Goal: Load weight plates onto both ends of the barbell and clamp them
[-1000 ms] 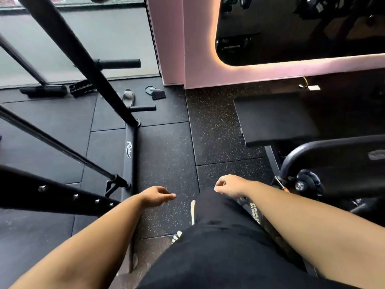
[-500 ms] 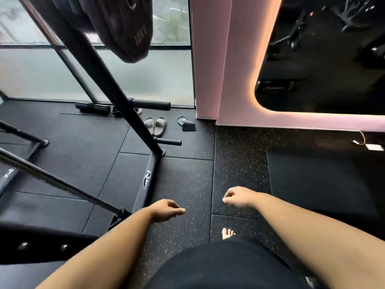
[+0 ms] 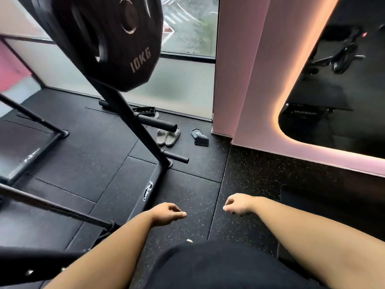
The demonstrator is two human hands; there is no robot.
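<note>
Student: Floor room first: where do we find it?

Tutor: We find the widest open stretch of rubber floor (image 3: 193,184) straight ahead of both hands. It runs to the pink wall (image 3: 245,80) on the right and to the window (image 3: 187,80) at the far edge. On the left it is bounded by the black rack (image 3: 133,126), whose sloping upright meets the base rail ahead of the left hand. Two pegs (image 3: 158,123) stick out from that upright to the right, into the open room. A pair of slippers (image 3: 168,136) and a small dark object (image 3: 200,138) lie near the window edge, well apart from the hands.

Student: And the weight plate?

Tutor: We see the weight plate (image 3: 108,44), marked 10KG, hanging high on the rack at upper left, well apart from both hands. Its broad face is turned toward us and to the right. The axis through its hub hole points the same way, and the lettering slants along the lower rim.

Student: The hands?

Tutor: We note the left hand (image 3: 167,212) and right hand (image 3: 237,203) hanging over the floor, apart from each other, fingers loosely curled and grasping nothing. A slim bar (image 3: 52,207) crosses the lower left; we cannot tell whether it is the barbell.
</note>
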